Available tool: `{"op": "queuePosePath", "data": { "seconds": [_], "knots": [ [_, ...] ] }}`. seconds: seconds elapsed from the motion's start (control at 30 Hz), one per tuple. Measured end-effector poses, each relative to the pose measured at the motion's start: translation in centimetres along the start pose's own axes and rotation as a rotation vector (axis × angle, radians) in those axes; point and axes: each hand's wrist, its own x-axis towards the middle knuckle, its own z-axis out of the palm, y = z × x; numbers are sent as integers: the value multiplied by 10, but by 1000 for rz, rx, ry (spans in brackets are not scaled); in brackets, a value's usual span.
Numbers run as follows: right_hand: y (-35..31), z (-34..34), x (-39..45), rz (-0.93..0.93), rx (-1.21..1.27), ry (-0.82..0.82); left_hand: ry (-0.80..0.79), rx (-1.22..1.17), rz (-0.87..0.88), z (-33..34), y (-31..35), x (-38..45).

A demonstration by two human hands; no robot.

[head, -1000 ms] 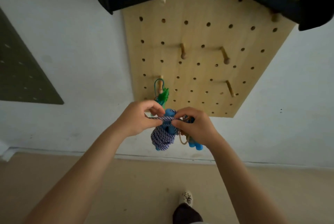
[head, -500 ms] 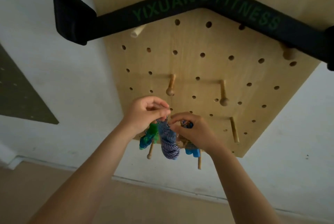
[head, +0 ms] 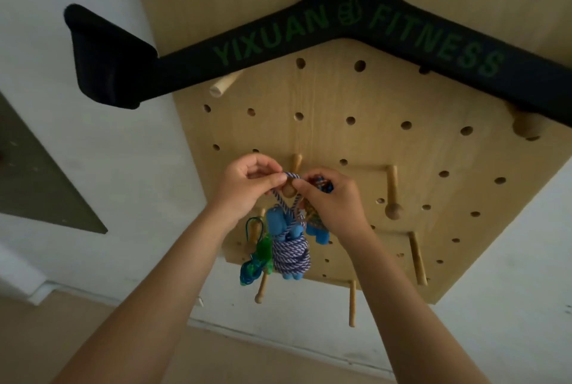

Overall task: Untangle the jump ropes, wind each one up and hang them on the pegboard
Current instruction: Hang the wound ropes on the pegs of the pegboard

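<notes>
A wound purple-and-white jump rope (head: 291, 252) with blue handles hangs below my hands, in front of the wooden pegboard (head: 387, 142). My left hand (head: 247, 183) and my right hand (head: 332, 201) each pinch the rope's top loop, which lies over the knob of a wooden peg (head: 291, 190). My right hand also grips a second bundle, a multicoloured rope (head: 318, 225) with blue handles. A green jump rope (head: 258, 255) hangs from a lower peg at the left.
A black fitness handle bar (head: 309, 33) with green lettering hangs across the top of the board. Several bare pegs stick out, one (head: 393, 194) to the right of my hands and others (head: 416, 256) lower down. White wall and tan floor lie around.
Both hands have risen with the purple-and-white rope from the board's lower edge up to the middle peg. The rope's loop now lies over that peg's knob.
</notes>
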Motion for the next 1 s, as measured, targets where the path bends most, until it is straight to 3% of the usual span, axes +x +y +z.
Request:
{"op": "queuePosePath", "data": {
  "seconds": [0.13,0.3,0.43,0.6,1.0],
  "knots": [
    [4,0,7,82,78,45,-15,-43,-24,6,-10,9],
    [14,-12,-6,236,169,111,19,120,-86,-2,-14,-16],
    [23,-10,-20,288,218,106,-253,120,-168,13,-30,-48],
    [33,-6,-31,312,250,47,-53,-11,-152,34,-36,-52],
    [9,-4,-43,114,258,-101,44,-181,-174,24,-11,-51]
  ]
}}
